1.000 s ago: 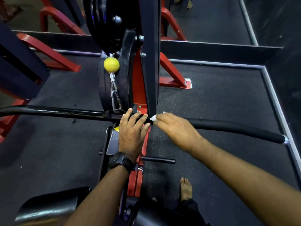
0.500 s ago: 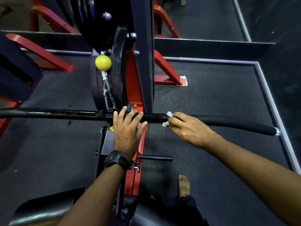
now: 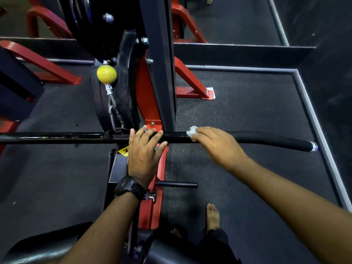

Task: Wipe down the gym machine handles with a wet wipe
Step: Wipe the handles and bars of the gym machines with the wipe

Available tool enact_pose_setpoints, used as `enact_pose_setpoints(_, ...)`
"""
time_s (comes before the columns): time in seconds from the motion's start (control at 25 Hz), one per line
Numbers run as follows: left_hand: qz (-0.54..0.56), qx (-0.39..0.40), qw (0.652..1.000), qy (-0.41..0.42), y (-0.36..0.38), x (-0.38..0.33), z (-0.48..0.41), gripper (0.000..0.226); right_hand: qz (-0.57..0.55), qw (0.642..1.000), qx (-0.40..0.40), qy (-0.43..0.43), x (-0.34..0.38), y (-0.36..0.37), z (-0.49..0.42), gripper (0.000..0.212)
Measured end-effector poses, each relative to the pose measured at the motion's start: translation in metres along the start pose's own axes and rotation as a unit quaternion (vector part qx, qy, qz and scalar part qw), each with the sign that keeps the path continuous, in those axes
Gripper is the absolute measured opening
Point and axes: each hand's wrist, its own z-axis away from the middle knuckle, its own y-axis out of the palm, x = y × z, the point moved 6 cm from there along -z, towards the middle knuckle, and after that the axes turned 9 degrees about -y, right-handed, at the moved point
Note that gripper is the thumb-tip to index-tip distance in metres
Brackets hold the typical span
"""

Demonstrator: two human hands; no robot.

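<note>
- Head view: one long black metal handle bar (image 3: 266,139) runs from left to right across the frame; its padded right end bends a little downward.
- The left hand (image 3: 143,155) lies on the bar's middle, fingers spread wide and flat, holding nothing.
- The right hand (image 3: 219,144), just to the right of it, pinches one crumpled white wet wipe (image 3: 192,131) against the bar; the wipe sticks out at the fingertips, on their left side.
- One black wristwatch (image 3: 129,187) sits on the left wrist.
- One yellow ball (image 3: 106,73) hangs beyond the left hand.
</note>
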Motion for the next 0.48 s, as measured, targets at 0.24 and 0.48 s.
enact_pose_setpoints(0.24, -0.021, -0.006, 1.0, -0.001, 0.006, -0.008, 0.005, 0.042, -0.042, 0.967, 0.142, 0.208, -0.048, 0.0, -0.004, 0.015)
enact_pose_setpoints(0.48, -0.025, -0.003, 1.0, 0.017, 0.009, -0.017, 0.013, 0.041, -0.159, 0.944, 0.207, 0.2, -0.039, 0.011, -0.023, 0.024)
